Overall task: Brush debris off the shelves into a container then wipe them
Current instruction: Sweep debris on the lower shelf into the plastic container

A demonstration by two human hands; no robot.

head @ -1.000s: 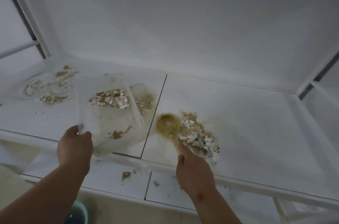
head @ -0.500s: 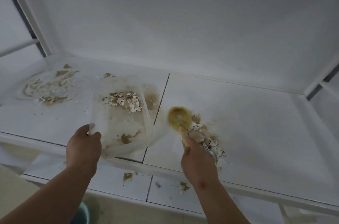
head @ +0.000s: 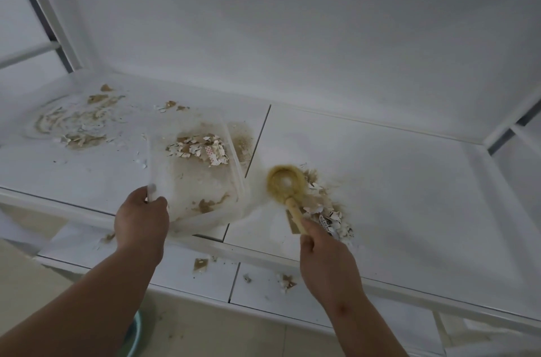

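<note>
Two hands share the job: the left hand (head: 140, 217) grips the clear container (head: 202, 178) tilted at the shelf (head: 409, 181) edge, the right hand (head: 328, 266) clasps the brush (head: 285, 185) beside the debris pile (head: 325, 213), which a hasty sweep could scatter past the container onto the lower shelf (head: 263, 289).

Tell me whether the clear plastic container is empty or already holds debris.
Holds debris: the clear plastic container, gripped by the left hand, has paper scraps and brown dirt inside.
</note>
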